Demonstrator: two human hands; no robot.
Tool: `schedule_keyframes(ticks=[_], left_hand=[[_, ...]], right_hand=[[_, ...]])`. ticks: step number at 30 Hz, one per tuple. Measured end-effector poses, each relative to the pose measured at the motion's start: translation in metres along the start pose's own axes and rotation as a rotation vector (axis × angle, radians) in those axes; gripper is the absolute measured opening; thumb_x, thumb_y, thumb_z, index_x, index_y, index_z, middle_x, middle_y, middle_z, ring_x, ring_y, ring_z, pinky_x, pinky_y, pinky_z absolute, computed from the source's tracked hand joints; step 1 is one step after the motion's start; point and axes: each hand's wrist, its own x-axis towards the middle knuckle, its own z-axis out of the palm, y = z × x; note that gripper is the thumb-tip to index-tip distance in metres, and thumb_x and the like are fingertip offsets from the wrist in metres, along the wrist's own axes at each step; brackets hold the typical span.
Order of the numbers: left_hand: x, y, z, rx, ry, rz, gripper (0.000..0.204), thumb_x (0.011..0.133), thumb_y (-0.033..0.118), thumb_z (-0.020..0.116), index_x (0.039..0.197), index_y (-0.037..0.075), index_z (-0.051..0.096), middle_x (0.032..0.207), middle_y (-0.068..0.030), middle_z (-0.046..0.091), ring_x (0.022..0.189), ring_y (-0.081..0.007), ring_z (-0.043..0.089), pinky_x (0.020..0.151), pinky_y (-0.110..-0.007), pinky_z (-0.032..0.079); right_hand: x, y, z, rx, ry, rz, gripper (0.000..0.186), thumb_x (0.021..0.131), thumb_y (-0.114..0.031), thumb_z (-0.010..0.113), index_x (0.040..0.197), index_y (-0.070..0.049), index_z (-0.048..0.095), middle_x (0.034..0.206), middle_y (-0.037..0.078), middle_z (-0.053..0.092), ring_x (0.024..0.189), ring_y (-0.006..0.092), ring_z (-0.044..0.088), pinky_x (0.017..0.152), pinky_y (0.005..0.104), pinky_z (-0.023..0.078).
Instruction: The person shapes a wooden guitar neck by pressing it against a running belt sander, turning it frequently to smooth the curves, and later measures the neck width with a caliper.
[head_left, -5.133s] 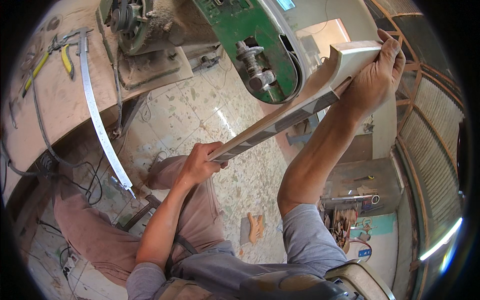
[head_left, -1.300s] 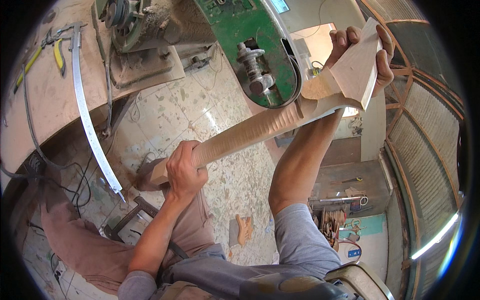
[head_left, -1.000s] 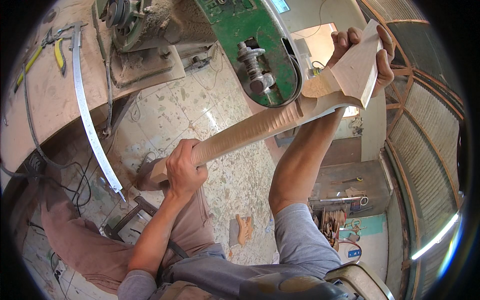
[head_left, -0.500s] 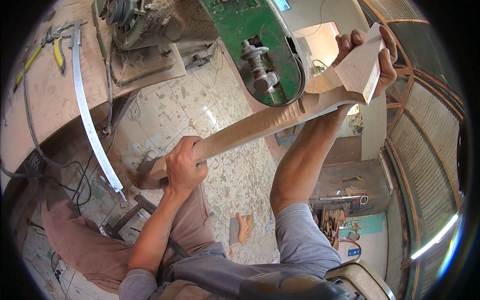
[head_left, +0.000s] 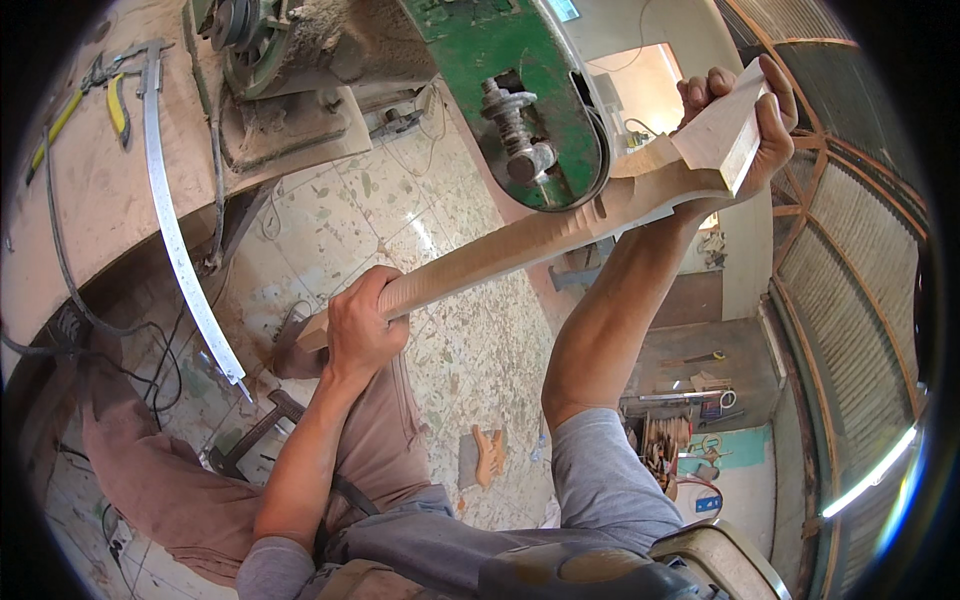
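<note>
A long, shaped piece of pale wood (head_left: pixel 490 256) lies slantwise across the middle, narrow at its lower left and flaring into a wedge-shaped block at its upper right. My left hand (head_left: pixel 366 318) is wrapped round the narrow end. At the upper right, my right hand (head_left: pixel 772 130) grips the block, fingers over its far edge and part of the palm hidden behind it. Just above the wood's middle is the rounded end of a green machine (head_left: pixel 520 120) with a spring-loaded bolt. The wood's upper edge meets that end; whether they touch, I cannot tell.
On the workbench (head_left: pixel 110 200) at left lie yellow-handled pliers (head_left: pixel 120 108) and a long metal rule (head_left: pixel 168 200) jutting past the edge. A hammer (head_left: pixel 250 440) is near my legs, by dark cables. Small wooden pieces (head_left: pixel 489 457) lie on the tiled floor (head_left: pixel 460 380).
The wood has shifted slightly to the left. Its block end and my right hand sit a little lower, while my left hand has moved slightly up and left.
</note>
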Motion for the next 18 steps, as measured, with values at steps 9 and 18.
schedule_keyframes(ticks=[9, 18], left_hand=[[0.004, -0.005, -0.002, -0.061, -0.084, -0.024, 0.028, 0.072, -0.002, 0.068, 0.099, 0.004, 0.069, 0.090, -0.0177, 0.073, 0.084, -0.0410, 0.072, 0.072, -0.044, 0.056], [0.004, -0.010, 0.005, -0.074, -0.116, -0.019, 0.028, 0.072, 0.000, 0.069, 0.100, 0.004, 0.069, 0.090, -0.0194, 0.073, 0.084, -0.0414, 0.072, 0.074, -0.045, 0.057]], right_hand=[[-0.007, -0.001, 0.009, -0.088, 0.075, -0.061, 0.044, 0.095, -0.029, 0.053, 0.126, 0.001, 0.060, 0.079, 0.015, 0.058, 0.067, 0.0203, 0.059, 0.062, 0.0317, 0.053], [-0.017, -0.007, 0.030, -0.301, 0.119, -0.091, 0.041, 0.098, -0.029, 0.052, 0.125, 0.001, 0.059, 0.086, 0.013, 0.058, 0.067, 0.0171, 0.059, 0.062, 0.0283, 0.053]])
